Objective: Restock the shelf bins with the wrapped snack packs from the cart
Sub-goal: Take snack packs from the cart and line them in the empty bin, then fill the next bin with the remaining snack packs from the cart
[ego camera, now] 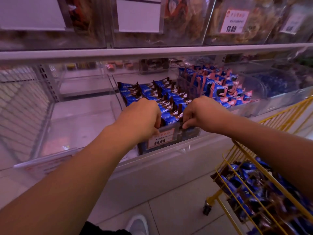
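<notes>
Settling snack packs into the front of the bin.
Both hands, left (141,116) and right (199,112), are pinching blue packs (171,118) in the clear bin (116,99); next, likely releasing and reaching to the cart (240,167).

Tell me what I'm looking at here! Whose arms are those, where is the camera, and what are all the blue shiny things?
The camera sits on a person's head and looks down, so you see that person's own two arms reaching forward. There is no machine here, just hands. The left hand and right hand are at the front of a clear shelf bin, curled around the nearest blue snack packs, tidying a row. The bin is nearly full and carries a price tag reading 24.60. The clear bin to its left looks bare. To the right, a yellow wire cart holds more wrapped packs waiting to go in. At the bottom is a shoe.
</notes>
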Available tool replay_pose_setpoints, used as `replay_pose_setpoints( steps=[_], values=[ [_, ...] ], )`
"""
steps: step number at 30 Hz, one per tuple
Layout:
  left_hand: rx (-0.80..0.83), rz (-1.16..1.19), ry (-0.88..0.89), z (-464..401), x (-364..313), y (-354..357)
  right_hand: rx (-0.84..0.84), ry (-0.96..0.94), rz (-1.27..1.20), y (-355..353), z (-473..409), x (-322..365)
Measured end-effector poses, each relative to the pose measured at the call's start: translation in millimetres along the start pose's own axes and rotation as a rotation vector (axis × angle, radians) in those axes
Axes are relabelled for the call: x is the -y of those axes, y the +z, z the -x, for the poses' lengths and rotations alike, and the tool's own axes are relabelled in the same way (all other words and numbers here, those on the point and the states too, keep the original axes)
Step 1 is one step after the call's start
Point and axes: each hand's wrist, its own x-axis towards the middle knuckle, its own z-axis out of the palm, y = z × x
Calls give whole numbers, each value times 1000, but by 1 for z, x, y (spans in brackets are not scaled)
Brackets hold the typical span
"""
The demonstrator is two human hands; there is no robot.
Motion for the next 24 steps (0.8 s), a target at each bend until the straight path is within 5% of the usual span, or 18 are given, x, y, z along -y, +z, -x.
replay_pose_setpoints(
  steps=[5,8,12,16,24],
  values=[
    [18,82,68,13,14,-15,-2,45,269,-13,10,36],
    [-105,123,17,33,47,-27,-159,-205,51,-14,15,78],
    [252,-72,-191,68,106,-45,-153,-461,-59,7,-3,144],
    [299,-188,-260,95,132,-56,-106,-380,213,37,-28,184],
    [163,-95,-132,133,138,-65,-61,-346,36,17,-18,189]
  ],
)
